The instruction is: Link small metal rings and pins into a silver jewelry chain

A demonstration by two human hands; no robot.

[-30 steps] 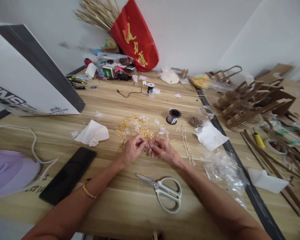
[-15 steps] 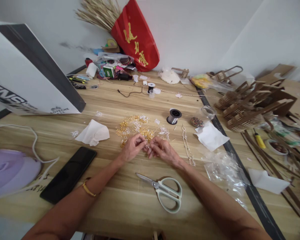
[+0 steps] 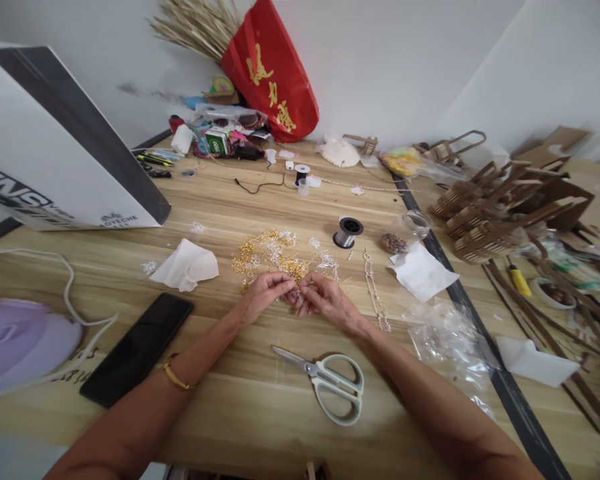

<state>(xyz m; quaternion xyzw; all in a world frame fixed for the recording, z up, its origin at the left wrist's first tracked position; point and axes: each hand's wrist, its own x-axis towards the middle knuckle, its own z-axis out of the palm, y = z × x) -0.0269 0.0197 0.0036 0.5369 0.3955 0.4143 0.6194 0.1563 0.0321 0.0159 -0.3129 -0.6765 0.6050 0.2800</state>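
Observation:
My left hand [image 3: 269, 293] and my right hand [image 3: 325, 295] meet at the near edge of a pile of gold beads [image 3: 253, 253]. The fingers of both are pinched together around a small clear beaded piece [image 3: 295, 298], mostly hidden by the fingertips. Silvery-clear beads [image 3: 326, 263] lie just beyond my right hand. To its right a beaded chain [image 3: 374, 290] stretches along the table. Pale-green-handled scissors [image 3: 325, 380] rest slightly open between my forearms, blades pointing left.
A wire spool [image 3: 349, 232] stands beyond the beads, with a jar of dark beads [image 3: 400, 237] to its right. A black phone [image 3: 137, 350] lies beside my left forearm. White paper [image 3: 186, 267] and plastic bags [image 3: 445, 340] flank the hands. Small woven baskets [image 3: 490, 207] crowd the right side.
My left hand has shifted very slightly, its fingers flatter and more stretched toward the right hand. The right hand stays almost in place; the surrounding objects look the same.

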